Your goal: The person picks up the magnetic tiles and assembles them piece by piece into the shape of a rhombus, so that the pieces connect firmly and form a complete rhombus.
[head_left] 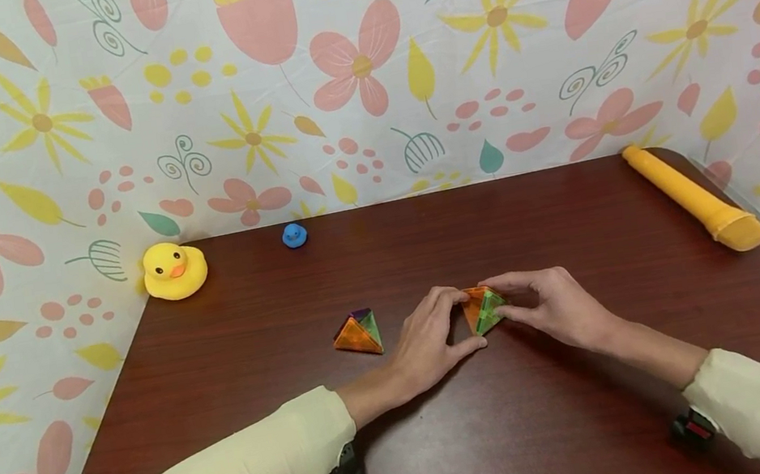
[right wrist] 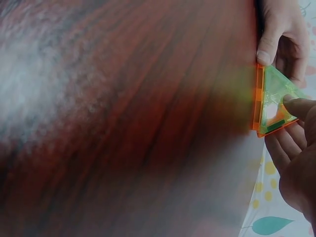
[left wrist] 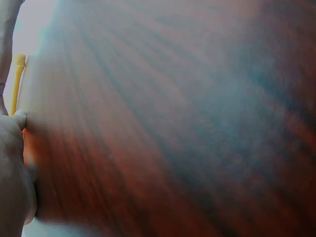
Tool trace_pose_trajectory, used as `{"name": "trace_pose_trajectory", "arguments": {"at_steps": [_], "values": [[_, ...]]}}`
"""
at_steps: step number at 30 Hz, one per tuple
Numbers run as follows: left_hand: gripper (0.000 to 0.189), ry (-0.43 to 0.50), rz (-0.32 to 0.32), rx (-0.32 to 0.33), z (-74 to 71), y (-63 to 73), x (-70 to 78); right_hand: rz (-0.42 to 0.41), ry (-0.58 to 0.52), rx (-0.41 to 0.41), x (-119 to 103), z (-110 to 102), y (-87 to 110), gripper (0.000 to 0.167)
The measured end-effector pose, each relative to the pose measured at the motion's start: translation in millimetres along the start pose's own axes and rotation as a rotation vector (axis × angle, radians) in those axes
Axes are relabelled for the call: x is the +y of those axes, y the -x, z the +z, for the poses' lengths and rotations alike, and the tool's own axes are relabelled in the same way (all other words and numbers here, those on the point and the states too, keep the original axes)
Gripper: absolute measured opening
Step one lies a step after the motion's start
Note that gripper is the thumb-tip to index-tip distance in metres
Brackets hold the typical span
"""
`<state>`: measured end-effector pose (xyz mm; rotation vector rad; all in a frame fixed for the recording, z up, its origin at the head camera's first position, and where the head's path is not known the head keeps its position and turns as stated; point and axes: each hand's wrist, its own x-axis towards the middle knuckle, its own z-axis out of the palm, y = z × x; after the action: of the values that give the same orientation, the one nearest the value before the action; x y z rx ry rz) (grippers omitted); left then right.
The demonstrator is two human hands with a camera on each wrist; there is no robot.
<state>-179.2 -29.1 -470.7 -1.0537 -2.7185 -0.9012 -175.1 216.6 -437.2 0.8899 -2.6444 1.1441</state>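
Between the two hands, low over the dark tabletop, is a small shape of translucent triangular magnetic tiles, with an orange tile (head_left: pixel 472 309) on the left and a green tile (head_left: pixel 489 313) on the right. My left hand (head_left: pixel 425 341) spans the orange side, index finger at its upper corner and thumb at its lower one. From the right, my right hand (head_left: pixel 567 307) pinches the green side; the right wrist view shows its thumb flat on the green face, with fingers behind. Left of the hands sits a second tile shape (head_left: pixel 356 336), in orange, green and purple.
A yellow rubber duck (head_left: pixel 174 271) stands at the table's back left corner, with a small blue duck (head_left: pixel 294 235) to its right. Along the right edge lies a yellow microphone-shaped object (head_left: pixel 694 198). A flower-printed cloth (head_left: pixel 366 141) hangs behind the table (head_left: pixel 450 456).
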Motion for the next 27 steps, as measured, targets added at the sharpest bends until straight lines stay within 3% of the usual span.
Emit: {"name": "trace_pose_trajectory", "arguments": {"at_steps": [17, 27], "values": [[0.065, -0.010, 0.000, -0.010, -0.4, -0.8, 0.0, 0.028, 0.022, -0.017, 1.6, 0.9, -0.5, 0.049], [0.077, -0.029, -0.021, -0.089, -12.4, 7.8, 12.4, 0.021, 0.004, -0.025, 1.6, 0.4, -1.6, 0.048]]}}
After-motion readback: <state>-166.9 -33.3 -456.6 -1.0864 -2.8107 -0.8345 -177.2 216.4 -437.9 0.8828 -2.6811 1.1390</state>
